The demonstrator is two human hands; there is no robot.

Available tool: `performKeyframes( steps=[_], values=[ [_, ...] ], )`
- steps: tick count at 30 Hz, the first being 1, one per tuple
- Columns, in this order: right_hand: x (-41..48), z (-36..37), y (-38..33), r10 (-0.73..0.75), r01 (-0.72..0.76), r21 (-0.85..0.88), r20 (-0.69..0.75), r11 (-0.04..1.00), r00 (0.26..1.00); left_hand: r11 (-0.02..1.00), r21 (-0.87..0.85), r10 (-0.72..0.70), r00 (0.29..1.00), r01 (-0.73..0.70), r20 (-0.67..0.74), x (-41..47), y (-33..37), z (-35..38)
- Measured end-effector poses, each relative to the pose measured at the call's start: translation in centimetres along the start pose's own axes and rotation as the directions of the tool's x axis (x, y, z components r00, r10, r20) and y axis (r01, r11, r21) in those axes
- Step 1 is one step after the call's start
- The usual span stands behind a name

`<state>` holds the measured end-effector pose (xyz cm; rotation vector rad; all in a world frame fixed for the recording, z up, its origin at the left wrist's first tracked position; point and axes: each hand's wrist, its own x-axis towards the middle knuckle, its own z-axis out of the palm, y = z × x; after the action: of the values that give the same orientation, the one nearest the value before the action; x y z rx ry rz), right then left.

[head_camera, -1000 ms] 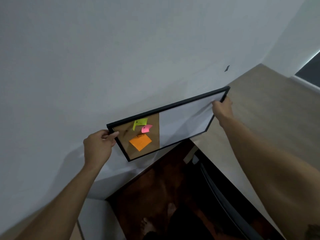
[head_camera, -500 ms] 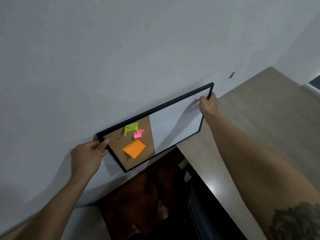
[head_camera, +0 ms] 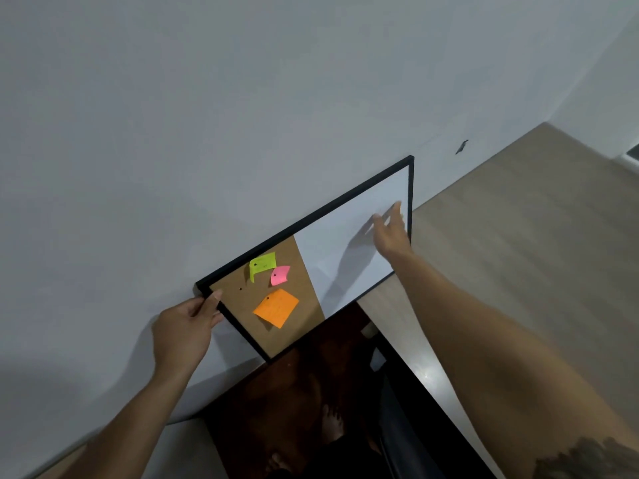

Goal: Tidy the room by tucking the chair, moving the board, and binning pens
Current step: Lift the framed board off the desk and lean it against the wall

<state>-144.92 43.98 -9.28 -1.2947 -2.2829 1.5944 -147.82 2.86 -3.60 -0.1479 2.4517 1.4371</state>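
Board step in hand. Left hand [head_camera: 185, 335] pinches the left edge of the black-framed half-cork, half-white board [head_camera: 332, 243], which leans against the grey wall [head_camera: 207, 133]. Right hand [head_camera: 390, 229] is open, fingers spread over the white panel, gripping nothing. Next, probably: release the left pinch, checking the lean holds. Bottom edge's footing hidden; chair and pens unseen.
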Motion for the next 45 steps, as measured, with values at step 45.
performKeyframes(
  steps=[45],
  values=[
    [7.3, -3.0, 1.4, 0.054, -0.083, 0.511, 0.07, 0.856, 0.996, 0.976, 0.12, 0.103, 0.865, -0.184, 0.491, 2.9, 4.8, 14.8]
  ],
)
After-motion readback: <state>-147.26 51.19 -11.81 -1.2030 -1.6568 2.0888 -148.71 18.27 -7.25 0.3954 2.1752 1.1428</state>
